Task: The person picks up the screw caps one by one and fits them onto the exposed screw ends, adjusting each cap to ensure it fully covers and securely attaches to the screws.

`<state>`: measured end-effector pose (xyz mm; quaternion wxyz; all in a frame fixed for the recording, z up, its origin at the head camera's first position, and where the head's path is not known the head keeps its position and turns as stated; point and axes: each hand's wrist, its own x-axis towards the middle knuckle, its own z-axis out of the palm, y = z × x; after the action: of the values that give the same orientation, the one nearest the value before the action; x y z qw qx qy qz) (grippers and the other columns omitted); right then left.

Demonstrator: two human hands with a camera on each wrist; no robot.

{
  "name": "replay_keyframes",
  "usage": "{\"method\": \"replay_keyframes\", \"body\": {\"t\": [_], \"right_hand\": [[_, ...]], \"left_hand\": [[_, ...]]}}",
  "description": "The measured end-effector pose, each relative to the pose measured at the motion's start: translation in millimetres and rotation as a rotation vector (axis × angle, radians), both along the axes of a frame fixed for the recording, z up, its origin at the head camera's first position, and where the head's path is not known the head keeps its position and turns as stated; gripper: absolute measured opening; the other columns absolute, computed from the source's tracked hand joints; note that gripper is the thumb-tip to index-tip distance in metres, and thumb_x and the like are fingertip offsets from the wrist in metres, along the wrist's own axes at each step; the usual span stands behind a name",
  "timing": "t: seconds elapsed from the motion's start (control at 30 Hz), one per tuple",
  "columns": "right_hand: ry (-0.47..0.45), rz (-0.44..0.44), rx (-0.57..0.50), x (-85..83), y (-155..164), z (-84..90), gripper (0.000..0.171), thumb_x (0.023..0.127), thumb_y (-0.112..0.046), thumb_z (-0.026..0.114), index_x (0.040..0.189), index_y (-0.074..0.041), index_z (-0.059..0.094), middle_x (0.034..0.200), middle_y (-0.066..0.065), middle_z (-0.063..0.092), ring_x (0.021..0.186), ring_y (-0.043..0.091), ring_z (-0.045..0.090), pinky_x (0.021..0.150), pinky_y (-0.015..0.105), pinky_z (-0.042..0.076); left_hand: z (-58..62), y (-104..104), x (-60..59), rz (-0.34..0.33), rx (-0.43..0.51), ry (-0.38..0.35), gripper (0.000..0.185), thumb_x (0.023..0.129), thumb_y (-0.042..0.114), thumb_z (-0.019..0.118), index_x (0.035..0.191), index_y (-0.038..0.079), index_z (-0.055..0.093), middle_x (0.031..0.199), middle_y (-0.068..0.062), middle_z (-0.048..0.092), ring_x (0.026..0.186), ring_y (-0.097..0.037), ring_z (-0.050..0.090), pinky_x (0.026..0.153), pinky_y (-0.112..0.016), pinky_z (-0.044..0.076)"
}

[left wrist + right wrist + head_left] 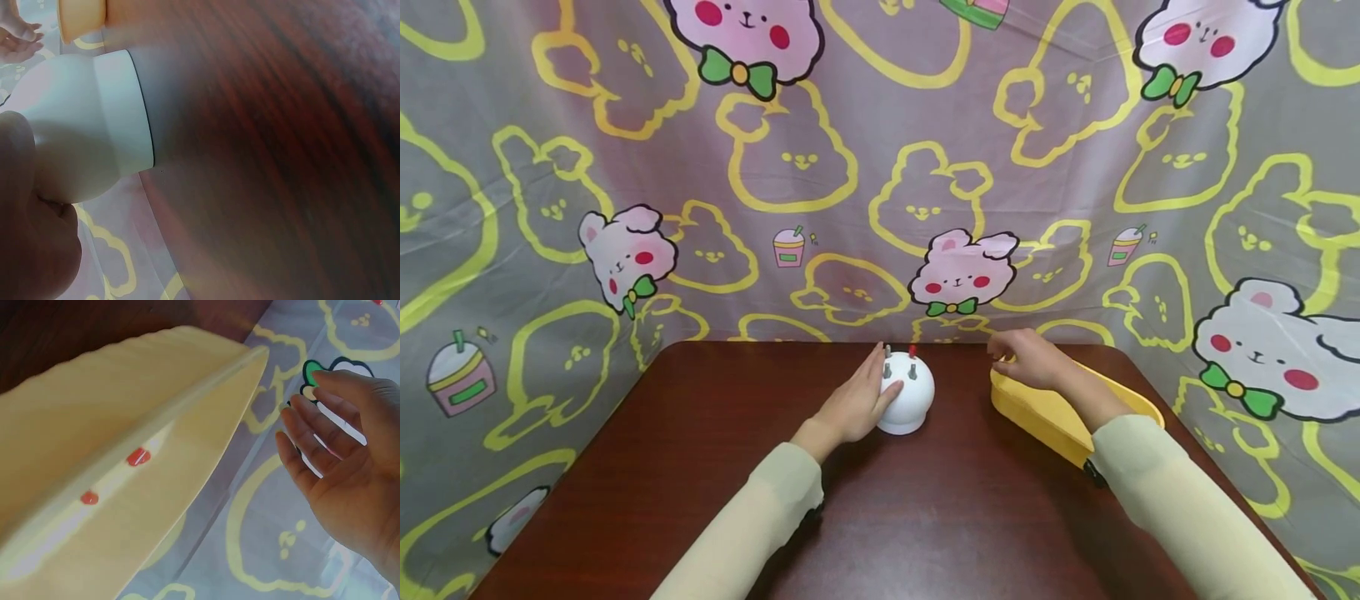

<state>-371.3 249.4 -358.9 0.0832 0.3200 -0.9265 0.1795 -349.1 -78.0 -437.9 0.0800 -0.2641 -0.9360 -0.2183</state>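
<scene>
A white ball-shaped body on a short round base (904,410) stands on the table. Three small grey pegs (913,372) and one red peg (913,352) stick up from its top. My left hand (853,407) rests against its left side, fingers straight along it and thumb (14,150) laid over the front. My right hand (1028,357) hovers over the far end of a long yellow tray (1037,417). In the right wrist view the fingers of that hand (350,444) are loosely bent with nothing between them. Two small red pieces (139,456) lie inside the tray.
The dark red-brown wooden table (700,467) ends at a grey cloth (850,225) with yellow outlines and rabbit faces, hung behind and on both sides. The tray stands slantwise near the table's right edge, under my right forearm.
</scene>
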Motion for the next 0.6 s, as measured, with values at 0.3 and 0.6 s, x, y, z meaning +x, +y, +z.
{"method": "replay_keyframes", "body": {"t": [0.3,0.6], "right_hand": [[-0.093,-0.050,0.099,-3.3,21.7,-4.2,0.022,0.084,-0.002,0.073,0.104,0.007,0.070,0.099,0.021,0.072,0.094,0.040,0.068,0.084,0.055,0.054],[-0.128,-0.077,0.151,-4.0,43.6,-11.1,0.019,0.085,-0.004,0.072,0.101,0.006,0.072,0.091,0.012,0.073,0.087,0.032,0.068,0.080,0.051,0.055]], "left_hand": [[1.3,-0.9,-0.3,-0.013,0.003,0.018,0.078,0.110,0.052,0.034,0.161,-0.005,0.017,0.170,-0.018,0.012,0.156,-0.025,0.017,0.123,-0.040,0.026],[0.6,-1.5,-0.4,-0.017,-0.002,0.004,0.078,0.110,0.052,0.032,0.161,-0.004,0.016,0.170,-0.018,0.012,0.157,-0.025,0.015,0.124,-0.040,0.024]]}}
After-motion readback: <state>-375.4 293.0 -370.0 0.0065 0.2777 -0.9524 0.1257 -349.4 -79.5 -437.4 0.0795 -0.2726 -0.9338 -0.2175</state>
